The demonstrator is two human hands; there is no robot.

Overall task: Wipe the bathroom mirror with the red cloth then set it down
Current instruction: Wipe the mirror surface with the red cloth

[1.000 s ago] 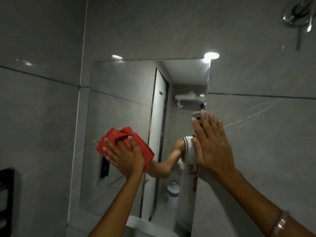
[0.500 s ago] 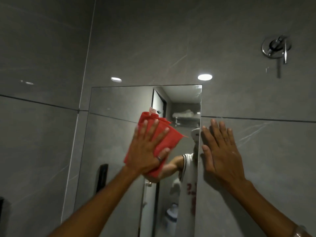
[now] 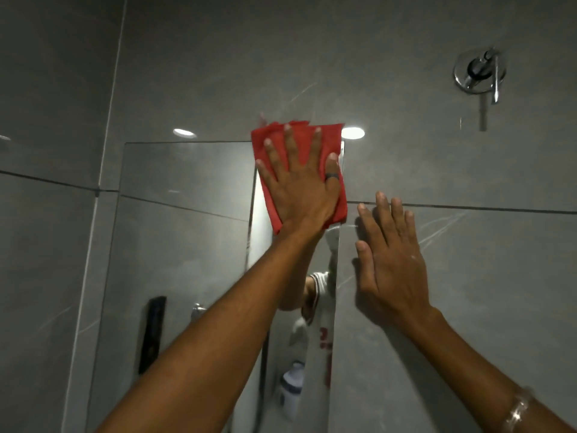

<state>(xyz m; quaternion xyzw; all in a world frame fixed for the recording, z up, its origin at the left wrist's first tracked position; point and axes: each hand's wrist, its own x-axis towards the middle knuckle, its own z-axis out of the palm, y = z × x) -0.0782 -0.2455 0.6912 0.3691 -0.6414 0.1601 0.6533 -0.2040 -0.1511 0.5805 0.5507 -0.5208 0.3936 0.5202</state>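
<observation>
The red cloth (image 3: 299, 170) is pressed flat against the top right corner of the mirror (image 3: 187, 245) by the left hand (image 3: 301, 189), whose fingers (image 3: 288, 145) are spread wide and laid open over the fabric rather than curled around it; a dark ring is worn on one of them. The cloth's upper edge is carried just past the mirror's top edge onto the grey wall tile (image 3: 437, 170), and its right edge lies on, or just over, the mirror's right edge. The right hand (image 3: 390, 260) is laid flat on the tile just beside that right edge, fingers open and together, holding nothing, with the thumb nearest the glass. A horizontal grout line (image 3: 499, 208) is met by the fingertips of this hand. To the left and below the cloth a wide stretch of glass is left uncovered, bounded by the mirror's left edge near the corner of the two walls. A chrome wall valve (image 3: 479, 73) is fixed high on the right, well apart from both hands. Two ceiling lights are seen as bright reflections on the tile, one partly covered by the cloth. The mirror's lower edge is cut off by the frame, and much of its right strip is hidden behind the left forearm. In the reflection, a white garment and a pale bottle are only dimly made out. A bracelet (image 3: 518, 407) is seen at the right wrist, blurred at the frame's bottom corner.
</observation>
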